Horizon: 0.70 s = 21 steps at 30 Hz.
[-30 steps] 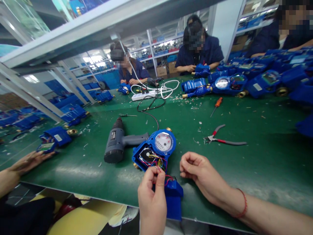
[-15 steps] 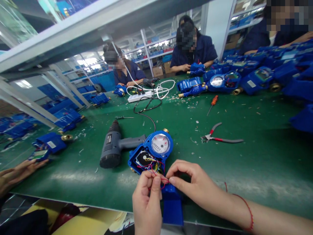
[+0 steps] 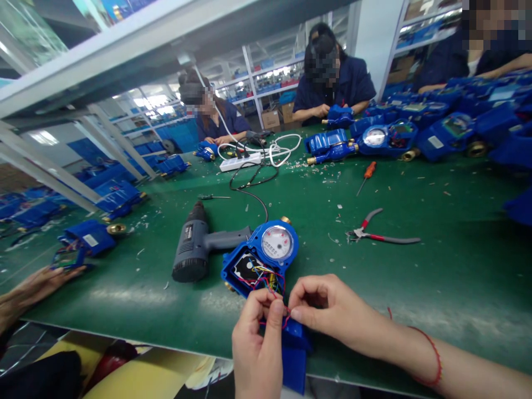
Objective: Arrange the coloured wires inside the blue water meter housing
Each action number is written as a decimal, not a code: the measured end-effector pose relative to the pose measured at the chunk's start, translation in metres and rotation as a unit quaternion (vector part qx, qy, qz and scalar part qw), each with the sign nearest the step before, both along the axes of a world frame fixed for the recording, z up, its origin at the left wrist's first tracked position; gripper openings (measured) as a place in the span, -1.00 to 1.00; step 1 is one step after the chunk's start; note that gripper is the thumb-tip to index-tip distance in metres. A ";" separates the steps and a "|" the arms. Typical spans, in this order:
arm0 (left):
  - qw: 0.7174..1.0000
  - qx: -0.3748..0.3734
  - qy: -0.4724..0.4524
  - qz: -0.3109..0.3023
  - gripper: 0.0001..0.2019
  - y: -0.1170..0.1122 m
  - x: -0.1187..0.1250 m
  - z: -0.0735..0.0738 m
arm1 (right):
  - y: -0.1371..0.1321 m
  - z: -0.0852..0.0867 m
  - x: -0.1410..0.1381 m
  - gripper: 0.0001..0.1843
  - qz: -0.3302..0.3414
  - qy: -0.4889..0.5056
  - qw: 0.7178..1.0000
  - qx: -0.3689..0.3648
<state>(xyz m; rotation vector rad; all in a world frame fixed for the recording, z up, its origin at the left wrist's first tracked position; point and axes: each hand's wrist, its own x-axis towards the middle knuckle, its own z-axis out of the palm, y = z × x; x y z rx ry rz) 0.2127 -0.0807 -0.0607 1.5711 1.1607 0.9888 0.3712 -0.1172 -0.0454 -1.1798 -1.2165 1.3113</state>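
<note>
A blue water meter point(image 3: 277, 243) with a round white dial lies before me, its box part uncovered to show a black component and red, yellow and white wires point(image 3: 266, 272). My left hand point(image 3: 260, 327) pinches red wires between thumb and fingers at the near end of the box. Close beside it, the fingertips of my right hand point(image 3: 322, 302) are closed on the red wire too. Under my hands, at the table edge, a blue cover point(image 3: 294, 360) is partly hidden. The exact wire ends between my fingers are too small to make out.
Left of the meter lies a grey heat gun point(image 3: 193, 244). Pliers point(image 3: 382, 227) and an orange screwdriver point(image 3: 366, 177) lie to the right. A white power strip point(image 3: 241, 160) sits behind. Several blue meters point(image 3: 444, 133) crowd the back right. A co-worker's hand point(image 3: 39, 285) holds a part at left.
The whole view has shifted slightly, so the scene sits a little to the right. My hands stay together at the red wires, both still pinching.
</note>
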 end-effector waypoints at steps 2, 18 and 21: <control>1.000 0.008 0.015 -0.010 -0.73 0.000 0.000 -0.001 | 0.000 0.000 0.000 -0.87 0.007 0.005 1.000 0.004; 0.997 0.010 0.074 -0.024 -0.82 -0.010 0.010 0.012 | -0.003 0.001 0.005 -0.89 -0.026 -0.080 0.996 0.023; 0.995 -0.012 0.096 -0.040 -0.80 -0.007 0.007 0.008 | -0.003 0.000 0.008 -0.89 -0.014 -0.071 0.997 0.028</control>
